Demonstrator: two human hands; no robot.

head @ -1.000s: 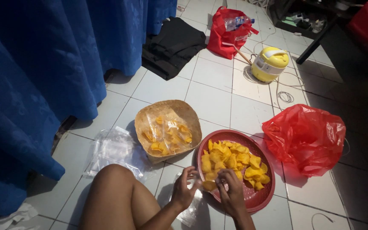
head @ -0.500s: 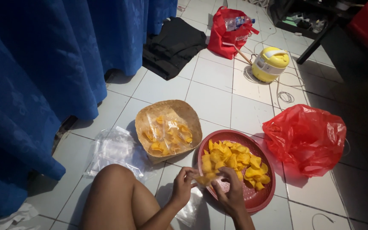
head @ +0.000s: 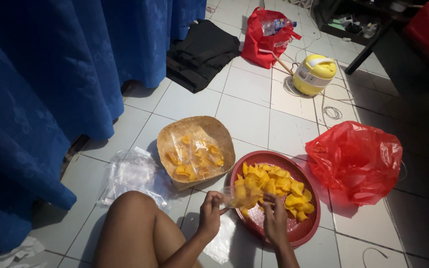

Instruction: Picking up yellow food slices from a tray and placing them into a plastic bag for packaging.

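Our hands, left (head: 209, 214) and right (head: 275, 218), hold a clear bag (head: 237, 194) half-filled; packed bags fill the woven basket (head: 194, 149), chips (head: 274, 186) remain at lower centre.

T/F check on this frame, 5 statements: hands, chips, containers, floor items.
1. Both hands (left hand, right hand) hold a clear plastic bag over the red basket. True.
2. The yellow chips lie in a blue bowl. False: in the red basket.
3. The woven tray holds filled clear packets. True.
4. The red plastic bag sits left of the woven tray. False: right of the basket.
5. A yellow appliance stands on the tiled floor. True.
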